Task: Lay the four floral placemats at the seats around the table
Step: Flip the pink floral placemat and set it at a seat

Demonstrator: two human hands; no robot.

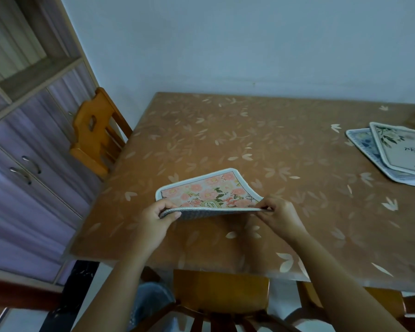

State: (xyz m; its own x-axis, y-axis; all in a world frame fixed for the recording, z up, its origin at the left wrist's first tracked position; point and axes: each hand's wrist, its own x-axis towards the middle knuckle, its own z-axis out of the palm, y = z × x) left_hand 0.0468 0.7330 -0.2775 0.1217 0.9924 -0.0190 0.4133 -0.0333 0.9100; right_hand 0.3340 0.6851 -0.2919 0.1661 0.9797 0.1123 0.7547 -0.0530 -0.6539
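A pink floral placemat with a white border hangs just above the table, near its front edge. My left hand pinches the mat's near left corner and my right hand pinches its near right corner. The near edge is lifted, showing the grey patterned underside, while the far edge dips toward the tabletop. Two more placemats lie overlapped at the table's right side: a cream one with green leaves on top of a blue one.
The table wears a brown cover with pale leaf prints. A wooden chair stands at the left side, another chair back is right below my hands, and a third sits front right. A purple cabinet fills the left.
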